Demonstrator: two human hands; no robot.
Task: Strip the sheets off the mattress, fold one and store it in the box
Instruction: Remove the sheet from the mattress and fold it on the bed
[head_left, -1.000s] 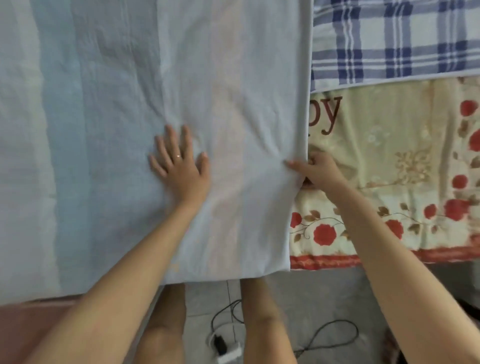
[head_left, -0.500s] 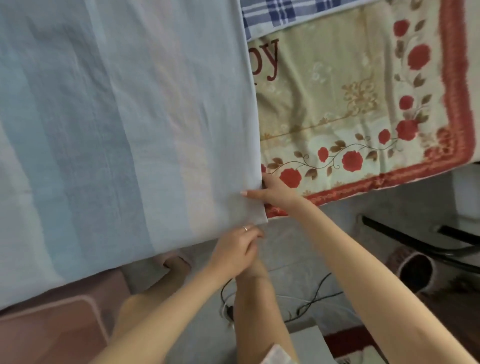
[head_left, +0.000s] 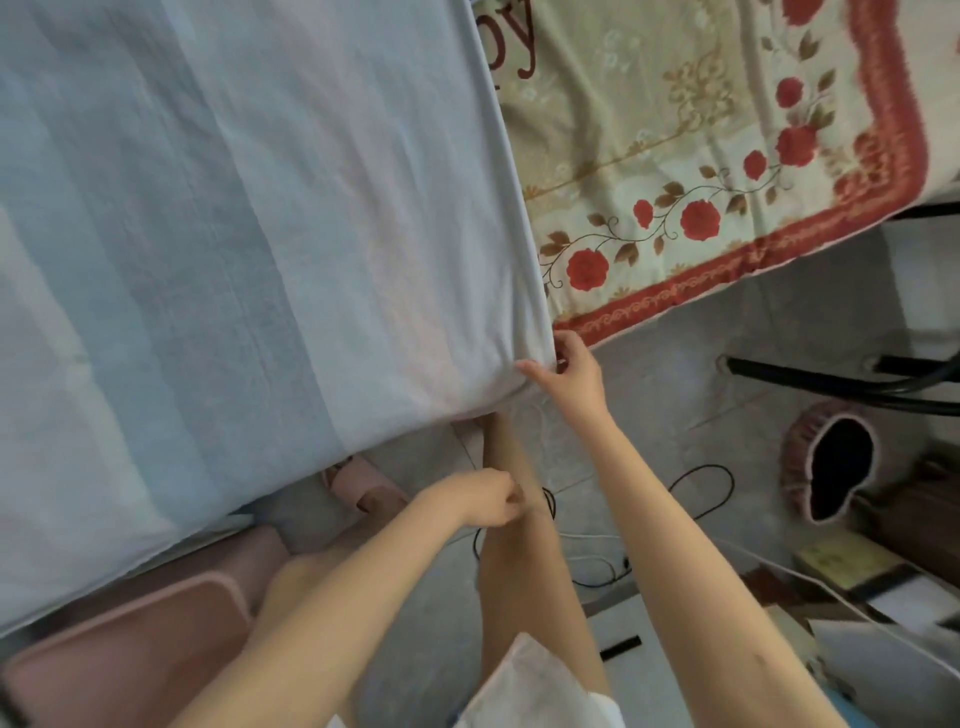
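At the sheet's near corner, the right grip (head_left: 569, 371) pinches the pale blue sheet (head_left: 260, 234) between thumb and curled fingers; the left grip (head_left: 485, 499) hangs below the hem, apart from it, blurred, fingers curled on nothing; the sheet lies spread over the bed, overlapping a rose-printed blanket (head_left: 675, 156); cables (head_left: 717, 483) trail across the floor (head_left: 649, 374).
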